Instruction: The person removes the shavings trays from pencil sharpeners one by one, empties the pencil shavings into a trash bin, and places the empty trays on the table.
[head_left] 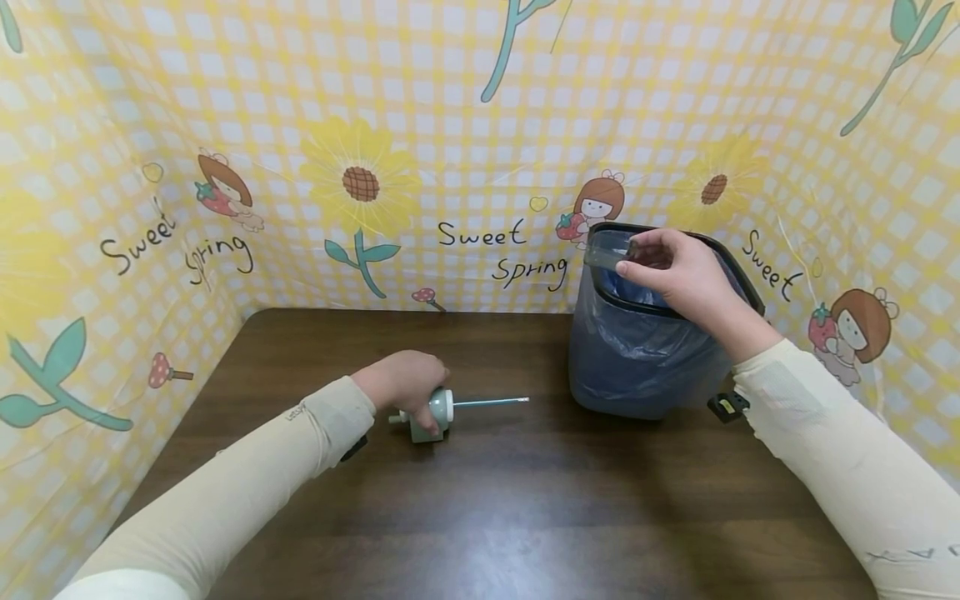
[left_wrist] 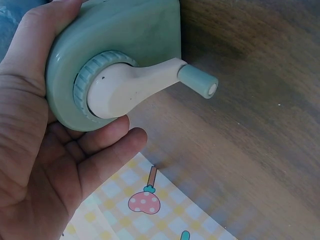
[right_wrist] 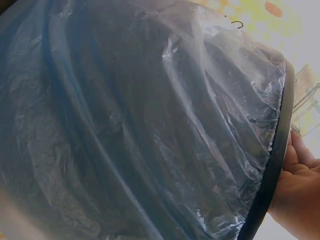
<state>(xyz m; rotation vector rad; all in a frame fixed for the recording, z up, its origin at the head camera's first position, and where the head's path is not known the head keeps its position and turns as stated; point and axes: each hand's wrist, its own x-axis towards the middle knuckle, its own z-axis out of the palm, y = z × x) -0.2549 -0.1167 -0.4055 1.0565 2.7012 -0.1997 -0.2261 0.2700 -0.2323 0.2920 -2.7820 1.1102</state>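
A green crank pencil sharpener (head_left: 427,430) stands on the table, gripped by my left hand (head_left: 405,380) from above. In the left wrist view its pale crank handle (left_wrist: 142,90) shows, with the thumb and fingers around the round body. A slim blue pencil (head_left: 491,402) sticks out of the sharpener towards the right. My right hand (head_left: 693,279) pinches a small clear plastic drawer (head_left: 606,250) over the mouth of the bin (head_left: 637,367). In the right wrist view the bin's liner and dark rim hide much of that hand, and the drawer (right_wrist: 305,95) shows beyond the rim.
The bin, lined with a translucent bag, stands at the back right of the dark wooden table (head_left: 480,508). Yellow checked cloth (head_left: 465,150) with printed flowers and figures surrounds the table at the back and both sides.
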